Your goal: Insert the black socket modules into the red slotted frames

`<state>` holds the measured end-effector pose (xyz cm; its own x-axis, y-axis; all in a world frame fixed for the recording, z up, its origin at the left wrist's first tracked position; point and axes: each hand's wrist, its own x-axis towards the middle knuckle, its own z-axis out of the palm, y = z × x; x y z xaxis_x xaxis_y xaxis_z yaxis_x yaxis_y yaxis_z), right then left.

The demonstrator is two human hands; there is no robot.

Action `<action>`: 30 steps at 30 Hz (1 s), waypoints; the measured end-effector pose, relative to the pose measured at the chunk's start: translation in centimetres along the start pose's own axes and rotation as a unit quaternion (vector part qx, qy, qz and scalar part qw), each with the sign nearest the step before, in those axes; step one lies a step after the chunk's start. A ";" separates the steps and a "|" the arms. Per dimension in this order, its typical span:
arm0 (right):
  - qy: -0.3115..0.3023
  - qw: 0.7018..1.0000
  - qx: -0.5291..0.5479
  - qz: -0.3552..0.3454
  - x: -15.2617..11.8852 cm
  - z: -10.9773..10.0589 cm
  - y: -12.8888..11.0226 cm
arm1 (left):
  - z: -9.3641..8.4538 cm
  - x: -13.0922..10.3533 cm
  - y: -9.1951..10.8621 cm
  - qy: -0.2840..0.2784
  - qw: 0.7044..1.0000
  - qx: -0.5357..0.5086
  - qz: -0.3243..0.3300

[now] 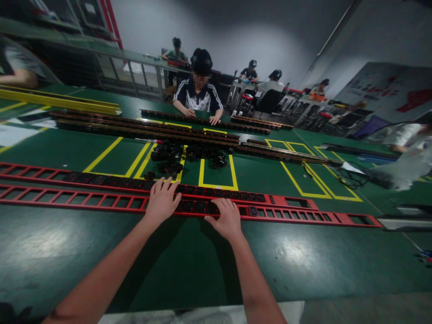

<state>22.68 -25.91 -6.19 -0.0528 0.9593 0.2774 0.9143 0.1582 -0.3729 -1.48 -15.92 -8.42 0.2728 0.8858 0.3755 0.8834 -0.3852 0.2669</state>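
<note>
Two long red metal rails with rows of cut-outs lie side by side across the green table. The far rail (276,200) has black sockets along much of its length. In the near rail (121,201) a few black sockets (200,207) sit around the middle, and one more (252,211) is farther right. My left hand (162,201) rests across the near rail with its fingers spread toward the far one, holding nothing. Over the near rail, my right hand (227,217) has its thumb apart and fingertips on a black socket. Both palms hide part of the rail.
Behind the rails lies a heap of loose black parts (168,155). Long dark rails (148,128) are stacked farther back, and yellow tape (104,155) marks the table. A person (199,92) works across from me, with others at the sides and in the background.
</note>
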 end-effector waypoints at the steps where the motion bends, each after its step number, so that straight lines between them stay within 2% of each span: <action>1: 0.000 1.000 0.001 0.000 0.0 0.0 0.0 | 0.0 0.0 0.1 -0.003 1.000 0.004 -0.004; 16: -0.003 1.000 0.005 0.001 0.1 0.0 0.1 | -0.5 0.1 0.0 0.017 0.999 -0.046 -0.021; 30: -0.001 1.000 0.002 -0.001 0.0 -0.1 -0.1 | -0.6 0.9 -2.3 -0.050 0.996 -0.073 0.009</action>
<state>22.68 -25.92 -6.06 -0.0551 0.9595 0.2761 0.9128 0.1605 -0.3755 -3.50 -14.37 -8.15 0.3312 0.8967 0.2936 0.8154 -0.4285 0.3892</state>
